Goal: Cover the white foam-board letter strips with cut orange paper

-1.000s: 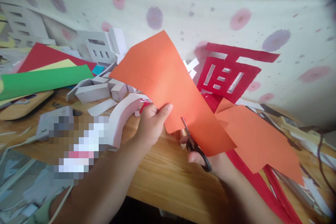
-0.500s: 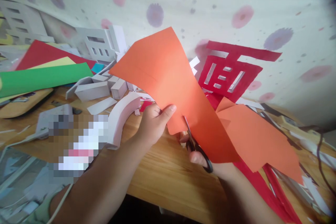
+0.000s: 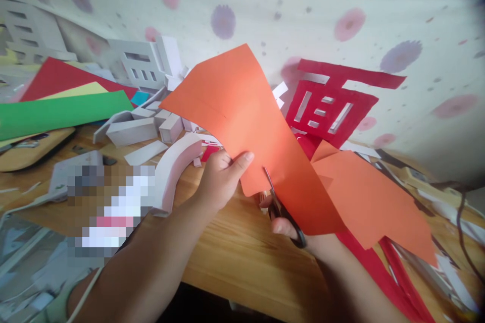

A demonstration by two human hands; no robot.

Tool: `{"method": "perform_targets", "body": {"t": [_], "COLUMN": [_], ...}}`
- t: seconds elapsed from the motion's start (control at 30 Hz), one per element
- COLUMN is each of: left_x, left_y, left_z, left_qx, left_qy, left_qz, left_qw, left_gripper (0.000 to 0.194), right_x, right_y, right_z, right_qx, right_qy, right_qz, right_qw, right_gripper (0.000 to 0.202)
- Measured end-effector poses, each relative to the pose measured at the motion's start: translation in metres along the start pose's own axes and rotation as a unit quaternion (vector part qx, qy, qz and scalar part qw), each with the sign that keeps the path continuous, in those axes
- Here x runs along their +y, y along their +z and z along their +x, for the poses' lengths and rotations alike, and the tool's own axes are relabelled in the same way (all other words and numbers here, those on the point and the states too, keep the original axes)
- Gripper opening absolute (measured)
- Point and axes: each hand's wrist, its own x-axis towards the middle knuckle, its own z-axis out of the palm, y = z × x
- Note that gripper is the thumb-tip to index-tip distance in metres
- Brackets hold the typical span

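My left hand (image 3: 223, 176) pinches an orange sheet of paper (image 3: 242, 101) by its near edge, thumb on top and fingers underneath. The sheet is held up in front of me, tilted above the table. In my right hand (image 3: 291, 229) are black-handled scissors (image 3: 278, 207), their visible blade lying against the orange sheet a little right of my left thumb. The lower right part of the sheet hangs over my right hand and covers most of its fingers. Behind the sheet, a red paper cut-out character (image 3: 326, 106) stands against the patterned curtain.
Another orange sheet (image 3: 375, 197) lies at the right over red strips. White card blocks (image 3: 132, 131) and a curved white piece (image 3: 170, 171) are at the left. Green paper (image 3: 68, 113) lies beyond a tan case (image 3: 34, 149). A plastic bag of scraps (image 3: 30, 272) is at lower left.
The orange sheet's upper edge has dipped very slightly. Both hands keep almost the same place, and the scissors remain at the same spot on the paper.
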Motion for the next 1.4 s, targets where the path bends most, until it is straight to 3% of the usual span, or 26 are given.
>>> {"method": "perform_targets", "body": {"t": [0.37, 0.7, 0.9, 1.4], "left_x": [0.0, -0.004, -0.002, -0.004], "left_y": [0.0, 0.004, 0.004, 0.006], "left_z": [0.0, -0.002, -0.001, -0.002], "left_qx": [0.001, 0.005, -0.007, -0.011], "left_qy": [-0.013, -0.018, -0.014, -0.01], "left_qz": [0.021, 0.009, 0.004, -0.02], "left_qw": [1.0, 1.0, 1.0, 1.0], "left_gripper": [0.029, 0.031, 0.029, 0.024], "right_x": [0.0, -0.019, -0.013, -0.01], "right_y": [-0.001, -0.006, -0.004, -0.003], "right_z": [-0.001, 0.001, -0.001, 0.001], "right_qx": [-0.001, 0.02, 0.013, 0.012], "right_qy": [0.013, 0.001, 0.007, -0.004], "right_qz": [-0.008, -0.086, -0.029, -0.027], "right_qw": [1.0, 0.996, 0.999, 1.0], "right_gripper": [0.044, 0.046, 0.045, 0.041]}}
